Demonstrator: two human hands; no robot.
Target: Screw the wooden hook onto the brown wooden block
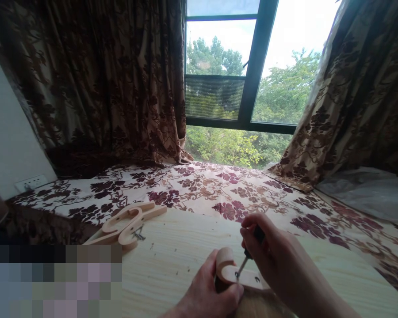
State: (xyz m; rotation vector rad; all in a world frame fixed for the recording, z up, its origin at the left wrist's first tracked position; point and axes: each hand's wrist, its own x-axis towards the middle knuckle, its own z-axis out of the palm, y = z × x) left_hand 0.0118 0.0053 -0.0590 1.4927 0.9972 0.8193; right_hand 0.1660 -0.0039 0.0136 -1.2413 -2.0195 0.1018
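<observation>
A curved, pale wooden hook [245, 276] lies near the front of the wooden board, its rounded end up and dark holes along its flat part. My left hand [210, 287] grips it at the curled end, thumb pressed on the near edge. In my right hand [268, 247], fingers wrap around the black handle of a screwdriver [243, 265]. Its metal shaft slants down, with the tip at one of the hook's holes; whether a screw sits there is hard to make out. Several small screws [139, 234] are heaped farther left, beside more wooden hooks [132, 223].
Beneath my hands is a light wooden board [166, 265] with small dark holes. Behind it stretches a floral cloth [199, 185] up to the window [248, 88], between patterned curtains [119, 88]. Clear plastic sheeting [368, 190] lies at right. The lower left corner is blurred into blocks.
</observation>
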